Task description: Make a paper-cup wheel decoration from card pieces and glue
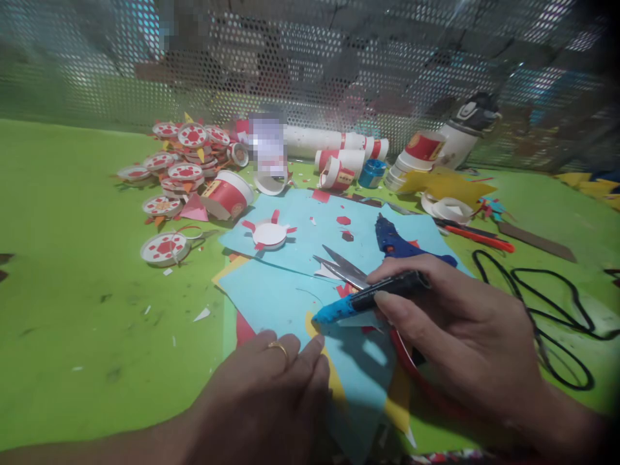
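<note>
My right hand [465,323] is closed around a marker [372,294] with a black barrel and a blue front end. Its tip points at a narrow yellow paper piece [334,374] on light blue sheets [271,297]. Scissors [351,271] extend from the same hand, blades slightly parted, with a red handle below the palm. My left hand [271,381], a gold ring on one finger, presses the yellow paper down with bent fingers held together. Beyond lies a white paper disc [269,236] with red tabs, near a blue glue gun [402,242].
Round red-and-white paper pieces [184,171] are piled at back left. Paper cups [227,194], a blue jar [372,173] and a white bottle [460,139] stand farther back, before a perforated screen [314,77]. A black cord [557,290] loops at right on the green table [97,361].
</note>
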Demonstrator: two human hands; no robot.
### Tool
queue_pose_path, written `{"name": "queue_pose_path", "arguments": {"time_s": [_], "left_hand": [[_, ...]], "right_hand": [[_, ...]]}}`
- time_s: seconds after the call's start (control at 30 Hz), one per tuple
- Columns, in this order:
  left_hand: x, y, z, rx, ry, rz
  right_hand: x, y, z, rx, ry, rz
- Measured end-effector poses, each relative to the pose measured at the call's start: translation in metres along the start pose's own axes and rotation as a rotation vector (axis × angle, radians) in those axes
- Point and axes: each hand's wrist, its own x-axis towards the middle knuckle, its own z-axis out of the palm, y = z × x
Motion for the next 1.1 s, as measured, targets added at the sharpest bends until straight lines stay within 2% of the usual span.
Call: {"name": "queue_pose_path", "arguments": {"time_s": [0.1,0.23,0.4,0.53,0.67,0.97,1.1], "left_hand": [[-0.0008,0.0010,0.0007,0.019,0.025,-0.019],[0.0000,0.0011,0.0016,0.009,-0.031,-0.024],[-0.0015,0.0022,0.0009,-0.033,-0.035,-0.021],[-0.0020,0.0022,-0.0011,-0.001,-0.084,-0.015],[-0.0006,0.0002,-0.0003,0.017,-0.082,0.006],[0.0031,-0.0013,-0.0038,-0.015,-0.216,0.026],[0.0029,-0.0010,-0.0044,-0.019,-0.218,0.036]], "right_hand": [[0.0002,-0.0005,0.0007,0.010,-0.009,0.006],[-0.0001,0.0002,0.0013,0.013,-0.016,0.007],[-0.0004,0.0027,0.0028,-0.003,-0.005,-0.014],[-0.0010,0.0039,0.0035,-0.018,-0.011,-0.018],[-0.0022,0.0042,0.0036,-0.019,-0.015,-0.005],[-0.0026,0.0048,0.0039,-0.003,-0.023,0.015],[-0.0030,0.0044,0.0048,-0.007,-0.018,0.023]]}}
